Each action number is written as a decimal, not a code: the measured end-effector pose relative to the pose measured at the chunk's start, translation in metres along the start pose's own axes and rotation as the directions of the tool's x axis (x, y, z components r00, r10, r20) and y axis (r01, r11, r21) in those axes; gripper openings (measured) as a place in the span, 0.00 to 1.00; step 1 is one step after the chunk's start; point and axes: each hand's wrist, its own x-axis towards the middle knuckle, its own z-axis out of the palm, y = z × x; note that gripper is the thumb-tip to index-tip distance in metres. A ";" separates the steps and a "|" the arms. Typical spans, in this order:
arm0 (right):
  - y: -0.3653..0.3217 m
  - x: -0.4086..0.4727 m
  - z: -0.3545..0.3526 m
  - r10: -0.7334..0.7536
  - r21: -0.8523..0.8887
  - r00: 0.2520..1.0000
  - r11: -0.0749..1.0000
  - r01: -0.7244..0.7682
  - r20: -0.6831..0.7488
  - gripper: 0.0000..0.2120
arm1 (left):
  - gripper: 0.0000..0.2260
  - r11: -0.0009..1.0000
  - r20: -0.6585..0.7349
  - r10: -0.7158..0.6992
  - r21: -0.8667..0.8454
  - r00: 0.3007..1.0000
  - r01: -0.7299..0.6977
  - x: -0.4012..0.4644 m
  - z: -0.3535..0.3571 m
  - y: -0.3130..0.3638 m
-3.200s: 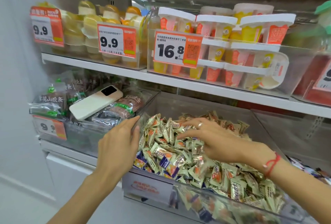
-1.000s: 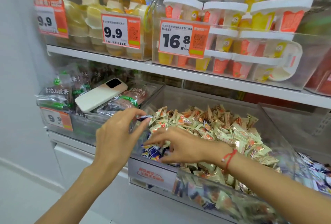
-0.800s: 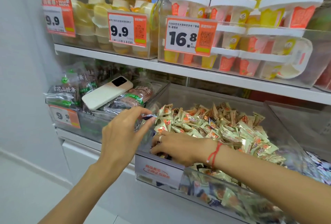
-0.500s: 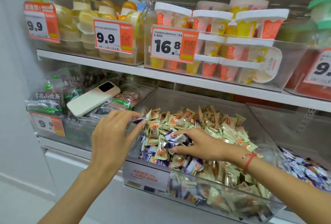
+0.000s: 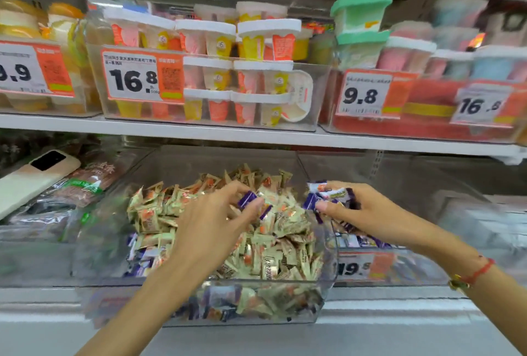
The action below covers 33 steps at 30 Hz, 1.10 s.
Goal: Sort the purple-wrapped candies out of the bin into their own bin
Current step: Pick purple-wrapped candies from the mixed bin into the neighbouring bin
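Observation:
A clear mixed bin (image 5: 332,244) on the lower shelf holds a heap of cream-and-orange wrapped candies (image 5: 285,241) with purple-wrapped ones (image 5: 142,261) showing at its front left. My left hand (image 5: 216,224) hovers over the heap and pinches one purple candy (image 5: 247,199) at its fingertips. My right hand (image 5: 362,210) grips a bunch of purple candies (image 5: 328,194) above the wall between this bin and the clear bin on the right (image 5: 399,267), where purple candies (image 5: 368,240) lie under my palm.
A white phone (image 5: 31,181) lies on packaged snacks (image 5: 82,184) in the left bin. The white shelf (image 5: 256,134) above carries clear bins of jelly cups (image 5: 228,70) with orange price tags (image 5: 142,77). The right bin's far part is blurred.
My view swung right. My right hand lifted a bunch of purple candies out of the mixed heap and carried it right, over the neighbouring bin. My left hand moved in over the heap, still pinching one.

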 end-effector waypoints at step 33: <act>-0.059 0.052 0.094 -0.391 -0.379 0.866 0.784 0.491 0.311 0.11 | 0.17 0.803 -0.218 0.065 0.590 0.974 0.079 -0.030 -0.074 -0.106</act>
